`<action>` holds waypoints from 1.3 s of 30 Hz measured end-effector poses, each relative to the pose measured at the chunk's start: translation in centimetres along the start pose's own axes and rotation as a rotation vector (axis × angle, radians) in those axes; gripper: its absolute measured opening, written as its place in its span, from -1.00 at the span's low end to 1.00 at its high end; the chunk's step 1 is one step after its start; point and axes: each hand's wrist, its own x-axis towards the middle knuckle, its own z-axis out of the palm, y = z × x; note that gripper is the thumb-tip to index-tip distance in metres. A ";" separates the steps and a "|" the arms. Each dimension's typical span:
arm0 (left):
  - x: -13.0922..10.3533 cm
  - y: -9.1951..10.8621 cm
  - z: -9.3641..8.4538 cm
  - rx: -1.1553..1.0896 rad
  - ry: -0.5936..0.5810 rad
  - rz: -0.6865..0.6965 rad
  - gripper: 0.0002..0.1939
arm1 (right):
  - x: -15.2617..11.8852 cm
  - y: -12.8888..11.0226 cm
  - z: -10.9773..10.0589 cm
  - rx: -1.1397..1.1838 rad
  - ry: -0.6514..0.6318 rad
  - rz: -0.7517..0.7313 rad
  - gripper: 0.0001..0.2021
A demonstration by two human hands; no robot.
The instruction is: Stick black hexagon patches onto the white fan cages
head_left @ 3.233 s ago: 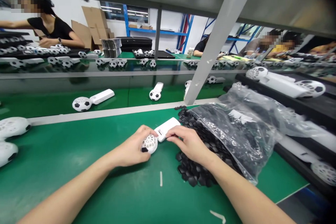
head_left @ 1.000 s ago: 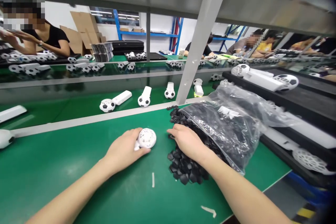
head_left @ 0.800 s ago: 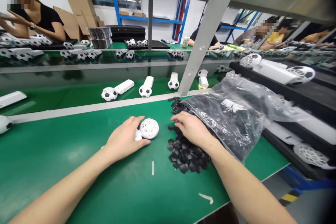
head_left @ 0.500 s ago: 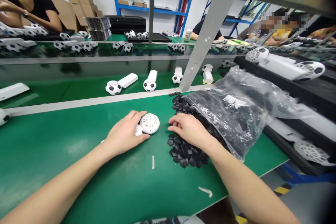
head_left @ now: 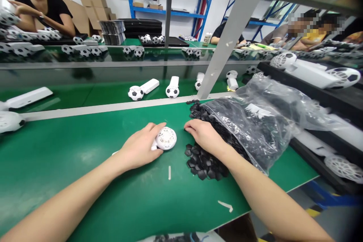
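Observation:
My left hand (head_left: 143, 144) is closed around the neck of a white handheld fan (head_left: 166, 138), whose round, slotted head faces up and shows no black patches. The fan lies on the green bench top (head_left: 136, 193); its handle is mostly hidden under my hand and wrist. Just right of the fan head, my right hand (head_left: 202, 134) pinches a small black piece (head_left: 185, 129), of which only an edge shows at the fingertips. Below and behind that hand spreads a heap of black pentagon pieces (head_left: 205, 164), spilling from a clear plastic bag (head_left: 252, 128).
Beyond the bench edge, a green conveyor belt (head_left: 70, 96) carries white fans with soccer-ball heads (head_left: 172, 90). A slanted grey post (head_left: 227, 41) rises at the bench edge. Stacked black trays (head_left: 309, 94) with fans stand at right. Co-workers (head_left: 53, 7) sit across the line.
My right hand's fingers have closed into a pinch on a small black piece beside the heap. My left hand still holds the fan. Fans on the belt have shifted right in view.

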 end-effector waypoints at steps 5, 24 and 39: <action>0.2 -0.2 0.2 -0.057 0.013 0.042 -0.21 | -0.9 -2.5 0.2 0.506 0.090 -0.213 -0.93; 1.0 -0.2 0.7 -0.260 0.087 -0.042 -0.44 | -0.9 -3.7 2.9 0.728 0.075 0.043 -0.68; 0.8 -0.5 -0.4 0.131 0.057 0.091 -0.38 | 1.6 3.4 0.7 -0.222 -0.015 0.208 -0.83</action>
